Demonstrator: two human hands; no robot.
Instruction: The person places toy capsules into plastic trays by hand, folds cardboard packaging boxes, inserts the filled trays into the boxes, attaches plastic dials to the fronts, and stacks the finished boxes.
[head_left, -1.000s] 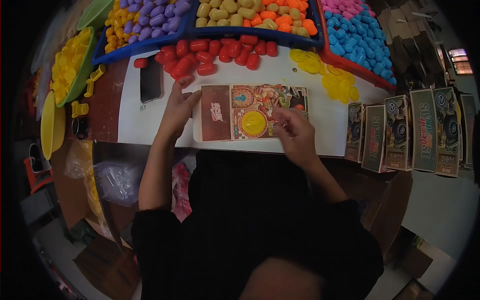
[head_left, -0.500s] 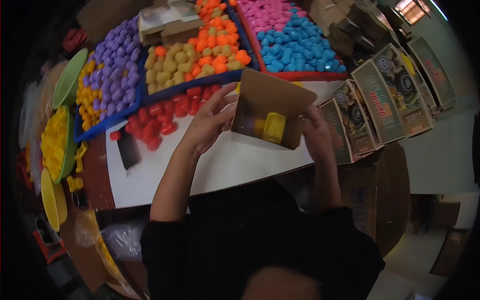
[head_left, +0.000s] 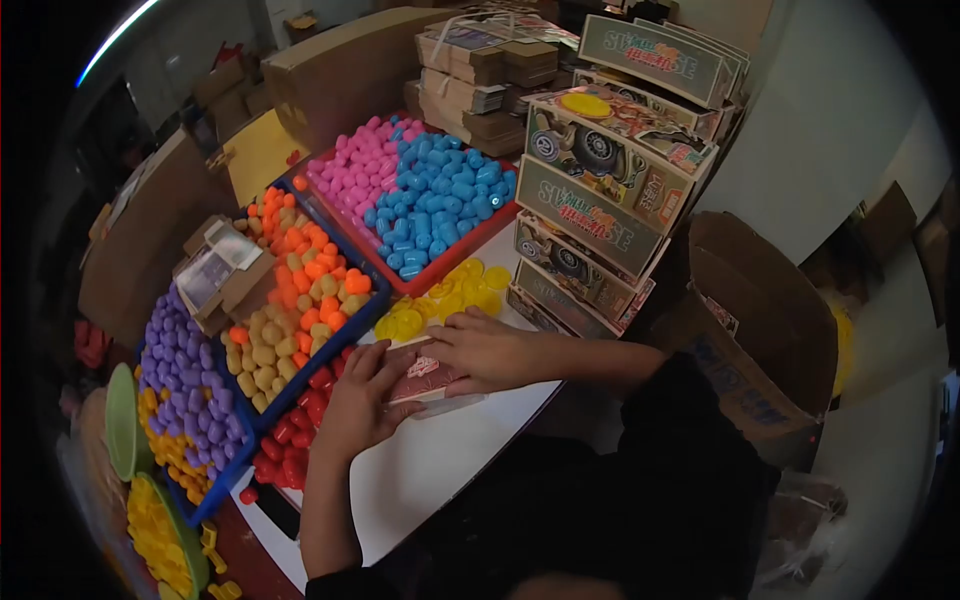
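Printed box: on the white tabletop, near the person's edge, under both hands. Flat-faced card, dark red-brown, pale lettering on top; most of it covered. Grey translucent-looking strip along its near side, can't tell what it is.

Left hand: on the box's 9 o'clock end, fingers slightly spread, thumb apart along the near side. Right hand: laid over the 1 to 3 o'clock side, fingers reaching across the top with small gaps, thumb apart. Can't tell how hard either presses.

Around the box:
- 12 to 1: loose yellow discs, thin, see-through plastic, just beyond the right fingers. Behind, red tray, smooth pink and blue capsules.
- 1 to 2: printed cartons, matte card, packed face to face, yellow disc on one. They crowd the space beyond the right forearm.
- 3: open cardboard box, brown, rough-edged.
- 8: glossy red capsules, loose, close to the left hand; farther out, green bowl of yellow plastic parts.
- 9 to 10: blue trays, tan, orange and purple capsules; card stack on top, hiding some.
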